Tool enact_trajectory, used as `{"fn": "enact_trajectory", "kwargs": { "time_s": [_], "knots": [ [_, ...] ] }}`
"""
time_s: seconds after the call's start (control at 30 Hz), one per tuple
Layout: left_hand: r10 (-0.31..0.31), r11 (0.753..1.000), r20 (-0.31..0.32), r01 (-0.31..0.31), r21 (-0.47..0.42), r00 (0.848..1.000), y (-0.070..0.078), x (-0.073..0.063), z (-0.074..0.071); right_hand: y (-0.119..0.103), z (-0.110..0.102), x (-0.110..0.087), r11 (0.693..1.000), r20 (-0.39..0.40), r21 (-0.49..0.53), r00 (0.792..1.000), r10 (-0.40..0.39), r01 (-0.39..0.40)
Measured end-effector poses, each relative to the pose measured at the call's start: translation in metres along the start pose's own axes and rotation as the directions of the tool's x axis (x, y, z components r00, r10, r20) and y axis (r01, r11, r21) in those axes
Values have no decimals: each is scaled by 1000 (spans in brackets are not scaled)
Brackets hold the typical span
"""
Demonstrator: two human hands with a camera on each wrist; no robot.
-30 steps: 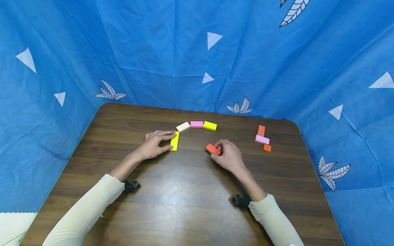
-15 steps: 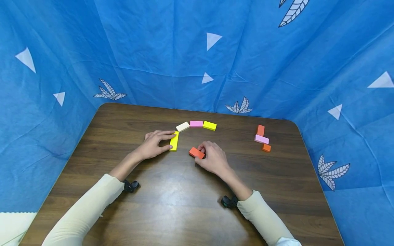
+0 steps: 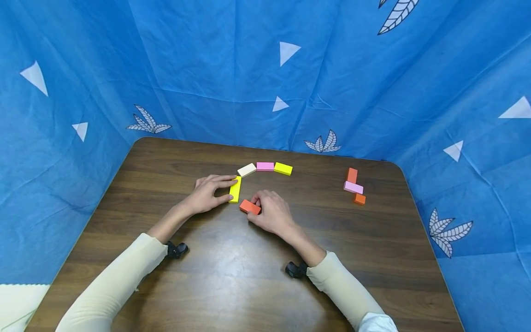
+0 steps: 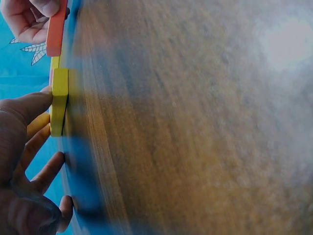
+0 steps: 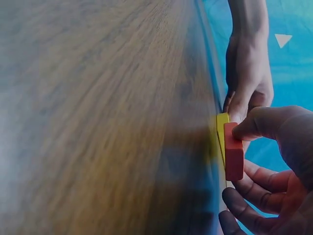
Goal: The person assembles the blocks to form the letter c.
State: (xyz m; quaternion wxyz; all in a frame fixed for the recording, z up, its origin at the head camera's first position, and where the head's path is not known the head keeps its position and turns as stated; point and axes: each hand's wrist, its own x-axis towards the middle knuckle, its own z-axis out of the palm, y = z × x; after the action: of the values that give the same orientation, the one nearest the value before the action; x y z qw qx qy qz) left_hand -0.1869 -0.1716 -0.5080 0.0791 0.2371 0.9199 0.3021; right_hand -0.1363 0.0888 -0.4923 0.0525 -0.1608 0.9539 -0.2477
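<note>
My left hand (image 3: 209, 193) pinches a yellow block (image 3: 235, 190) that lies lengthwise on the table, the thumb at its near end and a finger at its far end. Between thumb and fingers of my right hand (image 3: 271, 213) is an orange-red block (image 3: 250, 207), just right of the yellow one's near end. The right wrist view shows the orange-red block (image 5: 234, 154) raised over the tabletop, overlapping the yellow block (image 5: 222, 128) behind it. In the left wrist view, the thumb presses the yellow block's (image 4: 59, 100) side.
A cream block (image 3: 246, 170), a pink block (image 3: 265, 166) and another yellow block (image 3: 283, 168) continue in a curved row on the wooden table (image 3: 232, 276). To the right lie an orange block (image 3: 352, 174), a light pink block (image 3: 353, 187) and a small orange block (image 3: 359, 198). Blue curtain surrounds the table's back and sides.
My right hand has carried the orange-red block leftward, close to the yellow block's near end. The left hand and the yellow block have stayed in place.
</note>
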Motion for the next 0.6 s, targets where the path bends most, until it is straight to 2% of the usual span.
{"fn": "enact_trajectory", "kwargs": {
  "time_s": [0.3,0.6],
  "knots": [
    [-4,1000,9,4,-8,1000,-2,2,2,-8,9,3,996,12,-48,998,-69,69],
    [-6,1000,7,6,-5,1000,-1,1,1,-15,13,3,995,26,-62,997,-78,80]
  ]
}}
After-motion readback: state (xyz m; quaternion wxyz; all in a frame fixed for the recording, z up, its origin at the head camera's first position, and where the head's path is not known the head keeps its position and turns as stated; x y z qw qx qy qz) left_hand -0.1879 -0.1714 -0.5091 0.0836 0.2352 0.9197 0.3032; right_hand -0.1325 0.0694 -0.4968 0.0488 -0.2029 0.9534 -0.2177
